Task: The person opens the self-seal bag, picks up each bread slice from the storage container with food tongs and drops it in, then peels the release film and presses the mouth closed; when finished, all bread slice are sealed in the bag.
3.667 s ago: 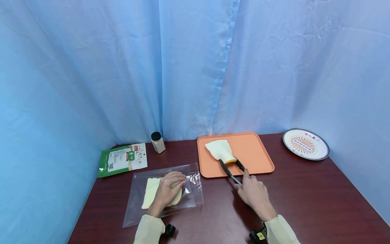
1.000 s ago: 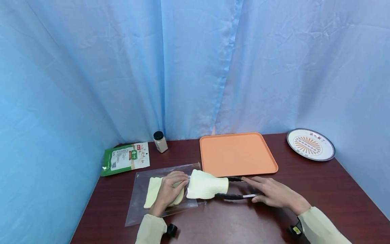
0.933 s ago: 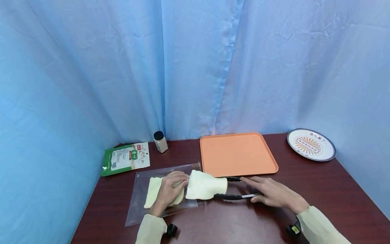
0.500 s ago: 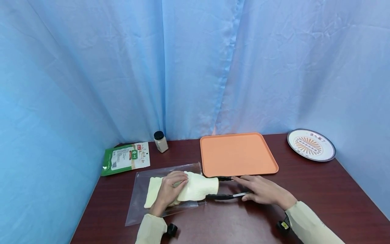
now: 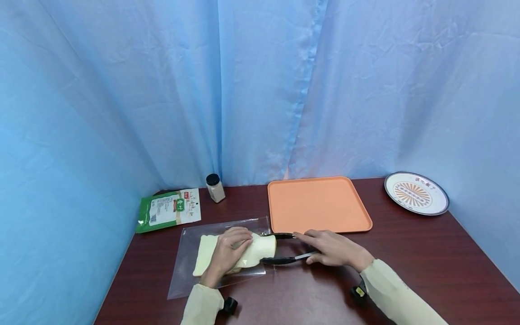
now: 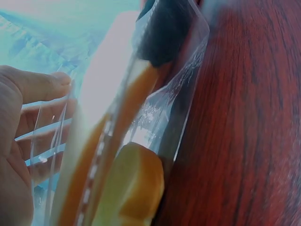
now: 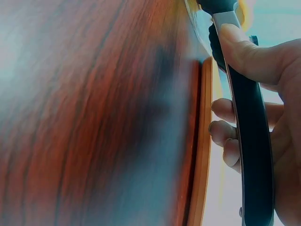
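Note:
My left hand (image 5: pixel 227 250) pinches the upper film of a clear plastic bag (image 5: pixel 182 271), lifting its mouth, as the left wrist view shows. One slice of bread (image 5: pixel 206 252) lies inside the bag. My right hand (image 5: pixel 335 248) holds black-and-metal tongs (image 5: pixel 280 260), thumb on one arm and fingers on the other. Between the tong tips is a second bread slice (image 5: pixel 262 249), its far part under the film and partly hidden by my left hand. In the left wrist view this slice (image 6: pixel 84 155) slants above the lower bread (image 6: pixel 136 183).
An orange tray (image 5: pixel 318 205) lies behind the tongs. At the back left are a green-and-white packet (image 5: pixel 168 210) and a black-capped jar (image 5: pixel 215 187). A patterned plate (image 5: pixel 416 194) sits at the far right, near the blue curtain (image 5: pixel 260 90).
The tongs lifted the slice off the orange tray and carried it left into the bag's mouth. My right hand moved left with them; my left hand stayed put.

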`<action>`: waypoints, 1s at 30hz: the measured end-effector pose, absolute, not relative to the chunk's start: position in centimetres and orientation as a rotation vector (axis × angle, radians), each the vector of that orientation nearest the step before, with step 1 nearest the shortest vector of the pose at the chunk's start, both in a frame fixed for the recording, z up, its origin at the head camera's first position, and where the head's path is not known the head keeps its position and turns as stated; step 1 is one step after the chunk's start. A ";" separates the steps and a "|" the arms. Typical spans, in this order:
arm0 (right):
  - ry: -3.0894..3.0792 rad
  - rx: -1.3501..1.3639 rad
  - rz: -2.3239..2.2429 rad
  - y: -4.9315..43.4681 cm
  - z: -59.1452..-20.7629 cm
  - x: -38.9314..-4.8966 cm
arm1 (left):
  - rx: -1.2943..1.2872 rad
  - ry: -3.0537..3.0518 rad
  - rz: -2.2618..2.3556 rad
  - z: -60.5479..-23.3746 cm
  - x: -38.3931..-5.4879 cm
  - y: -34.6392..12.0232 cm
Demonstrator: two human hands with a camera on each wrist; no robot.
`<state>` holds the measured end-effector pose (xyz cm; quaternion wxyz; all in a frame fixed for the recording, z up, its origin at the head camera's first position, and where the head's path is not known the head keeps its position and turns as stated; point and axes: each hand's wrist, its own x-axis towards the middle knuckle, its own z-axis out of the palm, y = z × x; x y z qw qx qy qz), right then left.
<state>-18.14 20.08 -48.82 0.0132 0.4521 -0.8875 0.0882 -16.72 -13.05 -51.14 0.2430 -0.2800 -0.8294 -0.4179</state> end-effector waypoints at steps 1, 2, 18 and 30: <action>-2.760 1.411 0.264 19.9 -48.9 -18.2 | -0.764 -2.266 -1.134 -51.1 -16.7 -13.0; -2.755 1.413 0.258 19.7 -48.9 -18.3 | -0.766 -2.264 -1.130 -51.1 -16.7 -13.0; -2.748 1.456 0.187 15.9 -48.6 -19.3 | -0.780 -2.236 -1.118 -50.9 -16.6 -13.0; -2.828 1.444 0.156 13.5 -48.3 -19.9 | -0.773 -2.259 -1.100 -50.8 -16.6 -13.0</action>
